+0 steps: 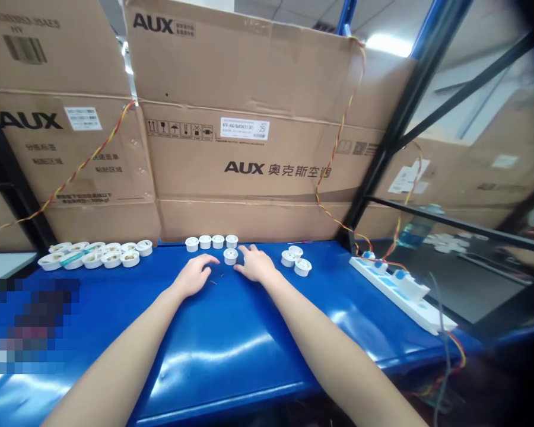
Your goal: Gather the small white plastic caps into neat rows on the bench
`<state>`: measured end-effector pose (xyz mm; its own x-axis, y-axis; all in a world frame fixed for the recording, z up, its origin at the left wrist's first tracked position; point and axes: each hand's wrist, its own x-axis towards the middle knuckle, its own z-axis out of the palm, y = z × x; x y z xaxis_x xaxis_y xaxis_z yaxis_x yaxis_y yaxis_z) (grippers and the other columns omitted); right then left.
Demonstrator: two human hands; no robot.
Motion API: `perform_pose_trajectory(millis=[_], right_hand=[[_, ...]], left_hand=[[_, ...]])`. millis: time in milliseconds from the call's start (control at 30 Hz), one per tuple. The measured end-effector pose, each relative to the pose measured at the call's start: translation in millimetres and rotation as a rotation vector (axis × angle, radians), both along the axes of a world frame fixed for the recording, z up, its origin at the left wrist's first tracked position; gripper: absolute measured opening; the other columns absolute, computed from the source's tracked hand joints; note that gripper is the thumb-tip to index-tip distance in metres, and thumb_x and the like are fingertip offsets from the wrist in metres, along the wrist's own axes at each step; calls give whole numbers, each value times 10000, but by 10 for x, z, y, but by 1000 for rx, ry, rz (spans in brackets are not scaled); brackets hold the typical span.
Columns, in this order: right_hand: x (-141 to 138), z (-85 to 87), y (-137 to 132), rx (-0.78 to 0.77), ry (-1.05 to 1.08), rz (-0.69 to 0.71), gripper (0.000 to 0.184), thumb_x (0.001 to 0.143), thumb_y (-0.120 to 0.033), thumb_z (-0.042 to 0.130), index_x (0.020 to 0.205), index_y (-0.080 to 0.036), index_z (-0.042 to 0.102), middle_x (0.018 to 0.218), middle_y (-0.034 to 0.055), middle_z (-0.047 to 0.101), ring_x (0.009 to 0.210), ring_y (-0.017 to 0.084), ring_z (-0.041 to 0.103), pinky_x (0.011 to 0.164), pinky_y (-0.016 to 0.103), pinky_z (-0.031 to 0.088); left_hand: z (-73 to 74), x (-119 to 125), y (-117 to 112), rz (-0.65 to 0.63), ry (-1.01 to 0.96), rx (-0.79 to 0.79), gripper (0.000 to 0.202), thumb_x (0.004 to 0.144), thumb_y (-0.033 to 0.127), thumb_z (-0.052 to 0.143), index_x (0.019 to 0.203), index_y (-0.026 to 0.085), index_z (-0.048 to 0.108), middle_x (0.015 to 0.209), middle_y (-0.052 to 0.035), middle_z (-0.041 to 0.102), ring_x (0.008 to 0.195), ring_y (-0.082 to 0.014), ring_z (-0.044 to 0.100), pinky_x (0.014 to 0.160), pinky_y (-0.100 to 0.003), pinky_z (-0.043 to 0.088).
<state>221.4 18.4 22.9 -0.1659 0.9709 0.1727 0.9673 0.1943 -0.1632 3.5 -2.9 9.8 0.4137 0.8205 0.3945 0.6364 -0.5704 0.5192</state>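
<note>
A small white round cup [230,257] stands on the blue table between my two hands. My left hand [194,276] is to its left, thumb and index finger apart, with nothing in it. On the cup's other side, my right hand [253,264] has its fingers spread close beside it; I see no grip on the cup. Just behind, a row of several similar white cups [205,242] stands near the cardboard. Further right sits a group of 3 white cups [302,267]. Tiny dark thin bits [213,283] lie near my left fingertips.
At the left are several white cups [111,259] with brownish contents and a teal pen-like stick [75,256] across them. A white power strip [396,290] with plugs and twisted wires runs along the right edge. Cardboard sheets [249,201] wall off the back.
</note>
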Motion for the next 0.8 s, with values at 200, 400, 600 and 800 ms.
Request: perform_pose_trajectory(millis=[200,400,600,800], right_hand=[[-107,-122,48,71,154,421,446,850,-282,577,1290,-247,511,1299,95,508,1168,229,501,1001,341,366],[-75,-201,98,13,352,333,591,794,-293,644,1348,-209,458,1283,101,553,1210,241,485,1011,338,360],[-42,-101,75,54,419,197,548,728,-263,706,1243,-248,519,1144,39,633,1038,221,575,899,314,419],[-125,39,35,287,83,420,378,844,-99,500,1176,-254,589,1220,41,596,1081,221,463,919,341,358]], left_hand=[[-107,-47,120,85,12,46,581,743,92,400,1297,222,515,1432,-36,436,1346,-218,360,1138,-400,286],[-108,-94,134,94,36,-2,425,779,227,495,1199,238,555,1302,-43,568,1211,-247,511,1051,-381,387],[-26,-145,90,174,-28,-2,415,802,310,531,1211,257,485,1161,-39,642,1056,-253,606,903,-363,471],[74,-221,124,163,197,263,467,805,111,430,1236,259,529,1290,-58,574,1228,-244,471,1033,-399,358]])
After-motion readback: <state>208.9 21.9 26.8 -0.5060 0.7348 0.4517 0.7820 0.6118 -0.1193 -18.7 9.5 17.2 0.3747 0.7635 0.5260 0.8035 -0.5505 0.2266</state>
